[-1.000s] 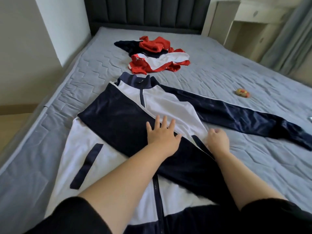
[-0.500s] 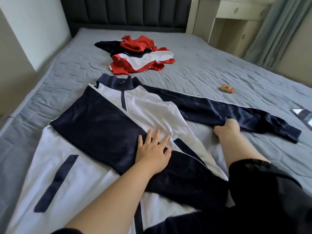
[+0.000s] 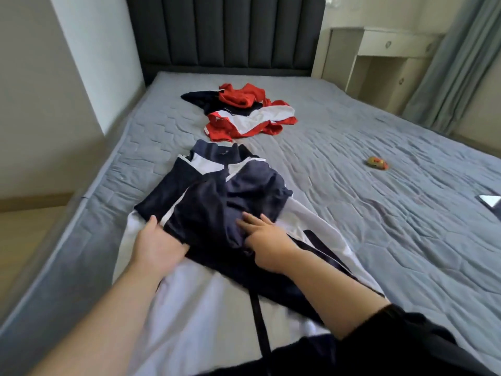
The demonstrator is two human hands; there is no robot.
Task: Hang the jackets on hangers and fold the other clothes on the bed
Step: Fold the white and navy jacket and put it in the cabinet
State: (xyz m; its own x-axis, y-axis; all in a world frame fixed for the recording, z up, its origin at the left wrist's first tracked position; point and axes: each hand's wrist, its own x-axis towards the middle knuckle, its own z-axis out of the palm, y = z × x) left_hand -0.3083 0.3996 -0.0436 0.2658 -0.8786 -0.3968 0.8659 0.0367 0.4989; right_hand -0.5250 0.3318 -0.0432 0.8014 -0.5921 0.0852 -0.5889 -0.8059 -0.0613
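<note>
- One navy-and-white jacket [image 3: 222, 202] is lying front-up on the near left part of the bed [image 3: 352, 226]. Its collar is pointing toward the headboard [image 3: 225, 31], and both navy sleeves are lying crossed over the chest in a loose, rumpled heap.
- Right hand [image 3: 264, 236] is pressing flat on the top sleeve, fingers straight and spread, holding nothing.
- Left hand [image 3: 158, 246] is resting at the left edge of the sleeve heap with the thumb out on the white panel. Its fingers are hiding under the navy cloth, so whether they are pinching it cannot be told.
- Risk, probable: the sleeves are bunching rather than lying flat, so any further fold is likely trapping creases and making a lumpy bundle. The fabric is looking slick and may be sliding apart once the pressing hand lifts.
- Risk, probable: this item is reading as a jacket, which the task is assigning to a hanger. No hanger is showing in view, so folding it may be costing a redo.
- Risk, lesser: the jacket's left side is lying near the mattress edge, so a hard tug leftward may be dragging it toward the floor [image 3: 24, 240].
- One red, white and navy clothing pile [image 3: 244, 112] is waiting just beyond the collar, apart from it. A forward push may be running the jacket into it.
- One small orange toy [image 3: 377, 162] is sitting well to the right, out of the way.
</note>
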